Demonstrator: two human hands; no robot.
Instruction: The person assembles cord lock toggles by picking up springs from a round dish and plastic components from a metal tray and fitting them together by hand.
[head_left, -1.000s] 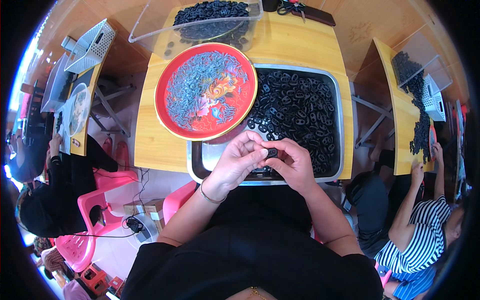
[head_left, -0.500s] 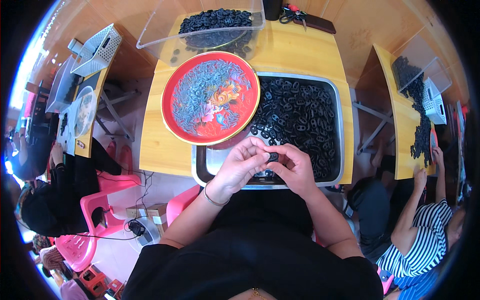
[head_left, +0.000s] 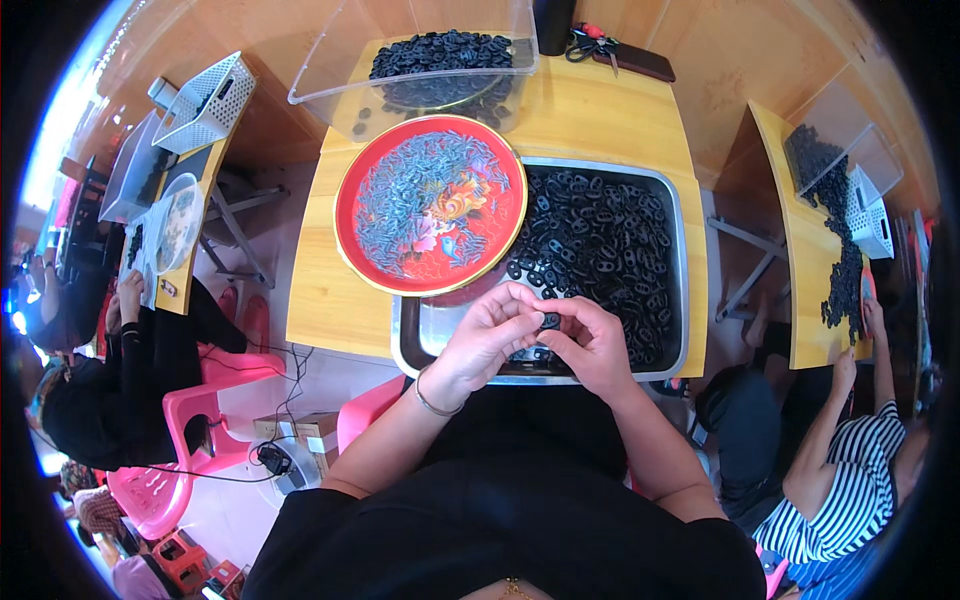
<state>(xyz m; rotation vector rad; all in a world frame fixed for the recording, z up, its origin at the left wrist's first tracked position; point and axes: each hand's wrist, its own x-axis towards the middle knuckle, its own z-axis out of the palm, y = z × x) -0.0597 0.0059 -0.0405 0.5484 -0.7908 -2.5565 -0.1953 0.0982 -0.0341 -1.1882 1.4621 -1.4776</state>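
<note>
Fingertip to fingertip, my left hand [head_left: 482, 340] and my right hand [head_left: 592, 342] pinch a small black oval piece [head_left: 549, 320] between them. My fingers partly cover it. Both hands hover over the near part of a steel tray [head_left: 682, 310], where many black oval pieces with two holes [head_left: 610, 225] lie heaped. A round red tray [head_left: 345, 230] with a gold rim and painted flowers overlaps the steel tray's left side. Small thin grey-blue pieces [head_left: 392, 185] lie scattered in it; their exact kind is too small to tell.
Behind the red tray stands a clear plastic bin [head_left: 310, 85] with more black pieces [head_left: 440, 55]. Scissors [head_left: 592, 42] and a dark flat case [head_left: 640, 62] lie at the table's back. People work at side tables left [head_left: 172, 285] and right [head_left: 800, 340]. A pink chair [head_left: 195, 420] stands at left.
The view has shifted slightly, so the table and trays appear a little lower. My hands keep their pinch on the black piece, which shows slightly turned. The left co-worker's hands have risen.
</note>
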